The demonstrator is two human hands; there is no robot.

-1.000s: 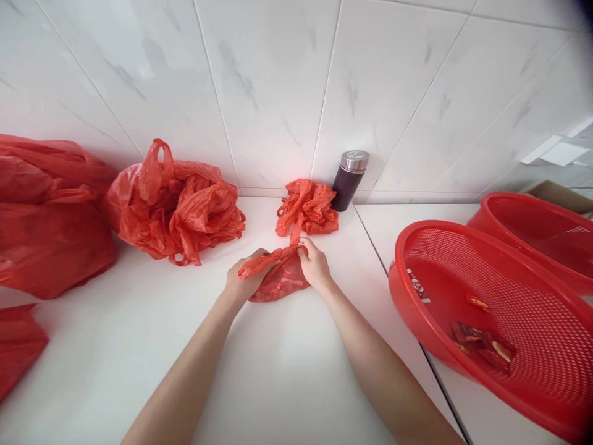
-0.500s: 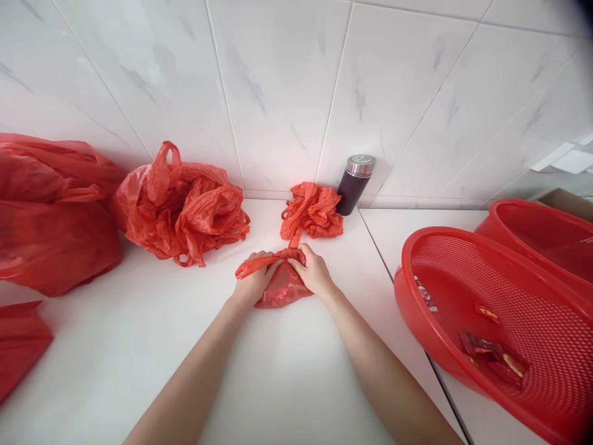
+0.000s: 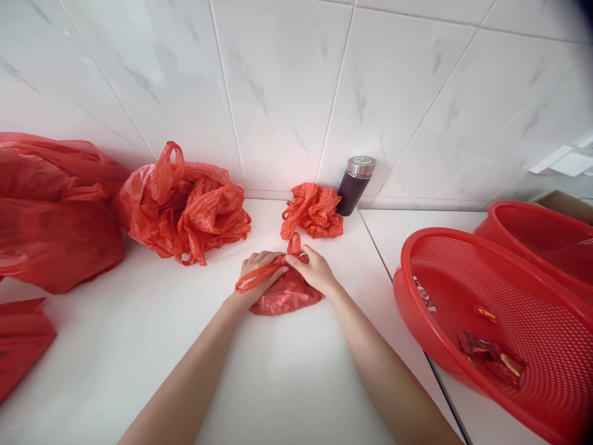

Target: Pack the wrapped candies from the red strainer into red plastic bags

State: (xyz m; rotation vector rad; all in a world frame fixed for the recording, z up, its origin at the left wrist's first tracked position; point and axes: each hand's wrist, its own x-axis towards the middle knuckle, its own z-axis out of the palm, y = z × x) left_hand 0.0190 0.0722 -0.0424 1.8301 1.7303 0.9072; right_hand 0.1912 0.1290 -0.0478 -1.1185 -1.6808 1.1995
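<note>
Red bag (image 3: 290, 298), its top gripped by left hand (image 3: 260, 287) and right hand (image 3: 317, 271).
Probably light, soft and slippery; best held at the gathered top, between the hands.

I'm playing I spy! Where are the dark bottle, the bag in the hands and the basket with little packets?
Dark bottle (image 3: 354, 190): head view, middle of its body.
Held bag (image 3: 288, 296): head view, lower front.
Basket (image 3: 532, 309): head view, inner wall with holes.

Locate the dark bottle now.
In the head view, the dark bottle stands right of centre near the tiled wall, beside the small crumpled red bundle.
</note>
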